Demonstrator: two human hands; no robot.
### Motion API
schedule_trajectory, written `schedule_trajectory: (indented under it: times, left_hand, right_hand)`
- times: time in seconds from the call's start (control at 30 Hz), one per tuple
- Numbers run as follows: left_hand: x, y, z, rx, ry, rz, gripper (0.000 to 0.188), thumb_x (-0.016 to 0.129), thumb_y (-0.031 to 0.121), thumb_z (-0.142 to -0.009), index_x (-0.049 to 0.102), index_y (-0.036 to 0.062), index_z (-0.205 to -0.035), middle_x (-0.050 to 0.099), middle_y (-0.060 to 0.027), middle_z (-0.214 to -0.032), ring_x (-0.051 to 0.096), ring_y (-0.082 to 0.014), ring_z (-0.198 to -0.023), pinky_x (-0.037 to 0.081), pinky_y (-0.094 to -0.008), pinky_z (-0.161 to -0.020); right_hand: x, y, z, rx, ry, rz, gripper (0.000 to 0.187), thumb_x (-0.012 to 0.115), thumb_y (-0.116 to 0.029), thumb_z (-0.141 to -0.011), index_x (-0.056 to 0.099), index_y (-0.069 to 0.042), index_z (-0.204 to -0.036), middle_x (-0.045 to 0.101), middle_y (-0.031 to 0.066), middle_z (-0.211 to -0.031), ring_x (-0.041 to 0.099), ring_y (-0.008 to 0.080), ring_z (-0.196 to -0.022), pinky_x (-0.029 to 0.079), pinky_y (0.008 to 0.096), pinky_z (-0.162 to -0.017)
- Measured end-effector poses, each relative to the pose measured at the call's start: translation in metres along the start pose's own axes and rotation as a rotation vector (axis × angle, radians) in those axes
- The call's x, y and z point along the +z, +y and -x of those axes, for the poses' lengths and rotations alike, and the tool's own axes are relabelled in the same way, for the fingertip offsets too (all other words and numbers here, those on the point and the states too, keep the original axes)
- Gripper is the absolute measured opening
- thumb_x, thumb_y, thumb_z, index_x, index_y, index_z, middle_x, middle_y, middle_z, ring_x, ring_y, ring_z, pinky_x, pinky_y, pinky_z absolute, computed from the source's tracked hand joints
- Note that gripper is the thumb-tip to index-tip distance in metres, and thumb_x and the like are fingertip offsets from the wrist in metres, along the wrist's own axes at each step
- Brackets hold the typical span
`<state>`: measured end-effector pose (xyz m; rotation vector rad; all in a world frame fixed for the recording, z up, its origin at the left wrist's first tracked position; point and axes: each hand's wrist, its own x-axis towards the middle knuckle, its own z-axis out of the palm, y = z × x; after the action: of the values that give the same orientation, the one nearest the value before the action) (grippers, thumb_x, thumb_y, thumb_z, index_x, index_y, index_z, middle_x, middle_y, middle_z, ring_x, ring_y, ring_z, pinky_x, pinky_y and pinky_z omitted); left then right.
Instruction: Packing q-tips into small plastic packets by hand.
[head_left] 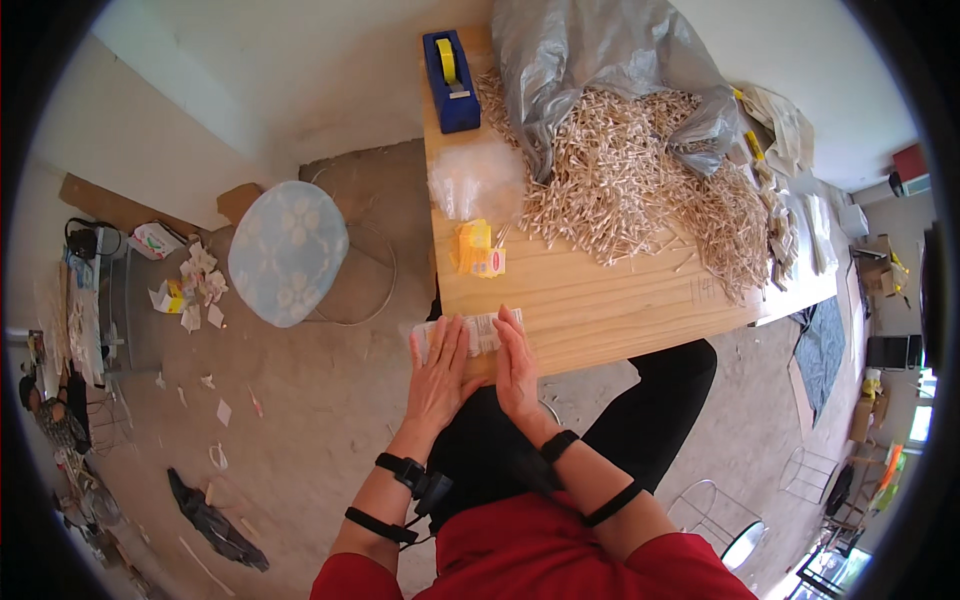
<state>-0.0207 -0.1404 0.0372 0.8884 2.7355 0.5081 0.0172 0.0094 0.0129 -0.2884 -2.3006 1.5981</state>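
My left hand [440, 372] and my right hand [516, 362] lie flat, side by side, on a small clear packet of wooden sticks [478, 333] at the near edge of the wooden table [600, 300]. Fingers of both hands are stretched out and press down on the packet. Just beyond it lie yellow and red paper labels [480, 250] and a stack of clear plastic bags [475, 180]. A large heap of thin wooden sticks [640, 190] spills from a grey plastic sack [600, 60] across the table's far part.
A blue tape dispenser [451, 68] stands at the table's far left corner. A round stool with a flowered blue cushion [288, 250] stands to the left on the floor. Paper scraps [195, 285] and a dark rag [215, 520] litter the floor.
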Motion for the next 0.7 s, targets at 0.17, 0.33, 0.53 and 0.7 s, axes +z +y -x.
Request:
schedule_trajectory:
  times: [0.17,0.33,0.53,0.7]
  left_hand:
    - [0.02,-0.03,-0.004,-0.16,0.533,0.231,0.065,0.065,0.029,-0.094,0.038,0.0005,-0.146,0.034,-0.0195,-0.156,0.033,-0.0292,-0.145,0.023,-0.0495,-0.117]
    - [0.041,-0.063,-0.008,-0.668,0.419,1.179,0.036,0.048,0.034,-0.106,0.06,0.001,-0.113,0.064,-0.005,-0.098,0.06,-0.0089,-0.087,0.05,-0.026,-0.073]
    - [0.032,-0.034,-0.02,-0.693,0.413,1.103,0.035,0.049,0.034,-0.106,0.059,0.002,-0.095,0.055,0.0004,-0.074,0.05,-0.0068,-0.065,0.043,-0.0269,-0.058]
    - [0.046,-0.042,-0.019,-0.654,0.496,1.02,0.037,0.05,0.032,-0.105,0.055,0.0,-0.087,0.051,-0.0022,-0.068,0.043,-0.0088,-0.062,0.04,-0.0295,-0.055]
  right_hand:
    - [0.014,0.011,-0.015,-0.012,0.021,-0.044,0.037,0.042,0.005,-0.098,0.051,-0.001,-0.133,0.044,0.0204,-0.15,0.043,0.0356,-0.138,0.034,0.0394,-0.114]
    - [0.035,0.012,-0.022,0.002,0.037,-0.177,0.033,0.042,0.004,-0.1,0.053,0.0,-0.131,0.043,0.0212,-0.15,0.043,0.0341,-0.139,0.034,0.0382,-0.113]
    - [0.042,0.013,-0.022,0.109,0.058,-0.355,0.033,0.039,0.006,-0.101,0.054,0.0,-0.13,0.043,0.0176,-0.152,0.04,0.0282,-0.142,0.031,0.0358,-0.115]
    - [0.05,0.012,-0.022,0.161,0.077,-0.447,0.033,0.039,0.007,-0.102,0.055,0.0,-0.13,0.04,0.0156,-0.154,0.037,0.0252,-0.143,0.029,0.0347,-0.117]
